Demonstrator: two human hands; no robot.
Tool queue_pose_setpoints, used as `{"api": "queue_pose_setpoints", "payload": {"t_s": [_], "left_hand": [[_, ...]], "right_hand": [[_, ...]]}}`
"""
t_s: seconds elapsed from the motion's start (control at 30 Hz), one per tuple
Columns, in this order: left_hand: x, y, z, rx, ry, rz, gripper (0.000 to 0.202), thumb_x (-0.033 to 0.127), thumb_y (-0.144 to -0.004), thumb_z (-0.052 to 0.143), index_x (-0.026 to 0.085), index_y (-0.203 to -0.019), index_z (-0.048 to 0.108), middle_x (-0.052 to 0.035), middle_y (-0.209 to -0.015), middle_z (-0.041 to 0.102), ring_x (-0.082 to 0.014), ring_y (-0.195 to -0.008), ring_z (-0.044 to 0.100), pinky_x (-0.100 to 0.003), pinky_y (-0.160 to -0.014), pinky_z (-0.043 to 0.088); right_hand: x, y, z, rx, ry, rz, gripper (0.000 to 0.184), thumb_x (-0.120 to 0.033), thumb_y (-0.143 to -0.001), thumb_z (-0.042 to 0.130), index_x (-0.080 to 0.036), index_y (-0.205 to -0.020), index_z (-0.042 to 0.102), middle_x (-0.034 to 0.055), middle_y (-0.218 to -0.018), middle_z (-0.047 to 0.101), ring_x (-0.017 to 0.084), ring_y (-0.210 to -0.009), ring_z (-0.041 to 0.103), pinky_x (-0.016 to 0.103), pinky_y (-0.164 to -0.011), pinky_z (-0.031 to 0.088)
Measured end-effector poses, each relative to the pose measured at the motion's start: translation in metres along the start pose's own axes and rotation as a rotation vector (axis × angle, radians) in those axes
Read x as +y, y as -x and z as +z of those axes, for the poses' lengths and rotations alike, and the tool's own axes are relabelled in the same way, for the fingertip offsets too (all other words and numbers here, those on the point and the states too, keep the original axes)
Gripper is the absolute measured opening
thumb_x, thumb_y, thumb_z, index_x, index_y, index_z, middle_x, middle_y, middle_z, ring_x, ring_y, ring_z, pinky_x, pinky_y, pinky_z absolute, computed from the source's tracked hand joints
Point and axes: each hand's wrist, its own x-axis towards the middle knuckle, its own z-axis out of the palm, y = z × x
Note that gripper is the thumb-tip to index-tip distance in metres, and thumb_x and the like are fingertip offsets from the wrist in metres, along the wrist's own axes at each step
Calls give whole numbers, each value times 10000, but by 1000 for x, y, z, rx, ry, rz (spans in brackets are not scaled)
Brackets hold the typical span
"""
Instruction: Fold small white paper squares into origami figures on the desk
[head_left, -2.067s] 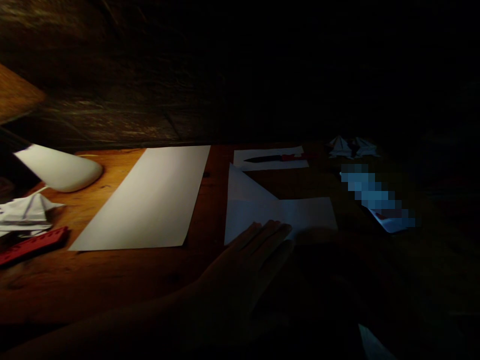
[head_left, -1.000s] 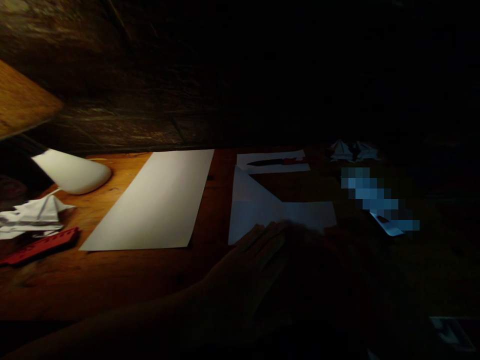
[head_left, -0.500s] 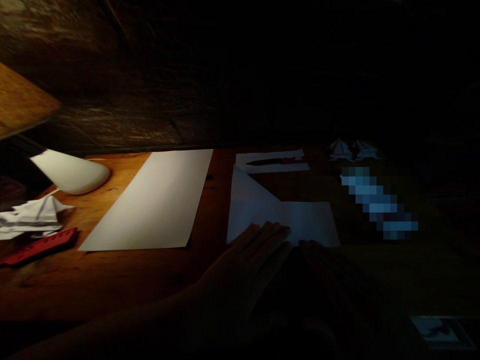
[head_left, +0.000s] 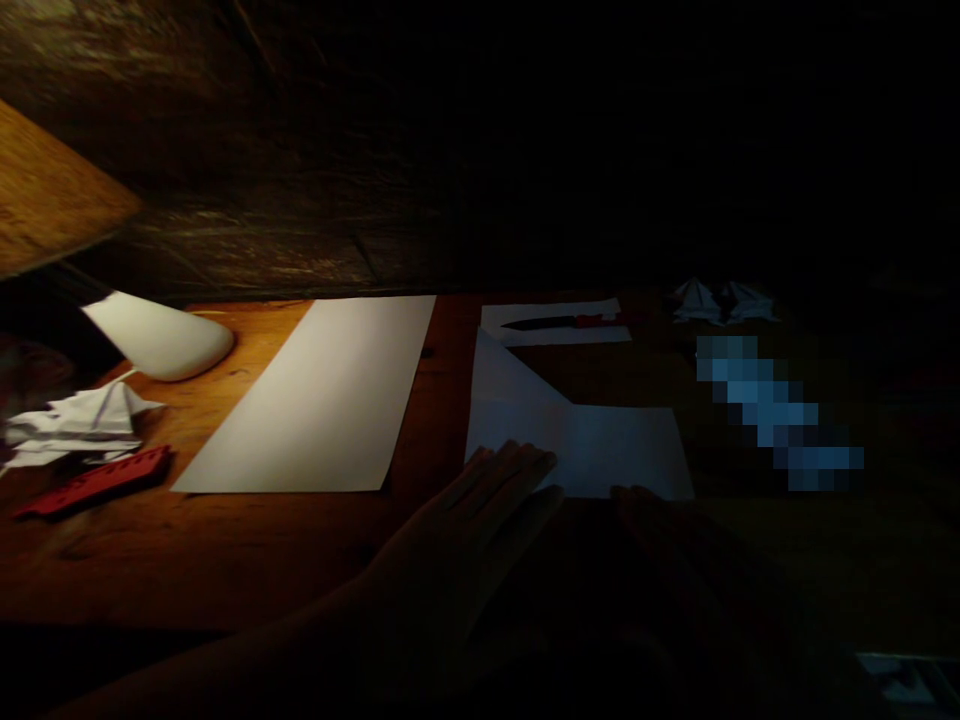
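A partly folded sheet of white paper (head_left: 622, 450) lies on the wooden table, its far left part rising to a slanted point. My left hand (head_left: 480, 525) is flat on the near left of this sheet, fingers stretched out and close together. In deep shadow, my right hand (head_left: 667, 540) touches the near edge with its fingertips; its fingers look extended, and the rest of it is hardly visible. Just beyond the folded sheet, a knife (head_left: 555, 323) with a dark blade and red handle rests on a smaller piece of paper (head_left: 493, 316).
Left of my hands lies a large blank sheet (head_left: 322, 390). Farther left are a lamp's white base (head_left: 161, 340), its shade (head_left: 60, 200), a folded paper shape (head_left: 82, 425) and a red flat object (head_left: 97, 483). Folded paper shapes (head_left: 701, 302) and a blurred-out item (head_left: 769, 405) lie at right.
My left hand has slid left along the folded sheet, widening the space between my hands. My right hand stays by the near edge. The whole view has shifted slightly.
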Motion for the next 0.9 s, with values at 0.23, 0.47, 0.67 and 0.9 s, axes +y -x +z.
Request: {"api": "queue_pose_setpoints", "payload": {"t_s": [0.23, 0.47, 0.67, 0.9], "left_hand": [[-7, 20, -6, -9, -82, -72, 920, 476, -900, 651, 164, -1640, 202, -98, -1743, 65, -336, -1606, 88, -573, -1292, 218], [-8, 36, -7, 16, -86, -120, 927, 436, -898, 648, 155, -1643, 173, -121, -1733, 125, -338, -1599, 134, -608, -1264, 277], [-8, 47, -7, 25, -93, -164, 930, 409, -897, 649, 173, -1649, 156, -123, -1731, 134, -365, -1593, 149, -649, -1245, 291], [-11, 55, -3, 42, -77, -215, 876, 398, -923, 640, 200, -1647, 188, -112, -1723, 187, -370, -1587, 170, -639, -1261, 269]], "right_hand": [[-3, -8, -7, -14, -12, 24, 639, -418, -993, 545, -205, -1580, 410, 114, -1444, 633, 314, -1257, 660, 448, -980, 617], [-10, -28, -28, -84, -91, 5, 480, -447, -991, 610, -198, -1400, 571, 134, -1373, 627, 262, -1173, 655, 494, -968, 582], [-3, -20, -26, -60, -111, 33, 419, -424, -987, 621, -200, -1340, 602, 122, -1359, 615, 257, -1172, 634, 489, -968, 568], [14, -4, -15, -24, -105, 63, 483, -444, -990, 611, -214, -1412, 561, 130, -1361, 629, 264, -1161, 658, 490, -955, 584]]}}
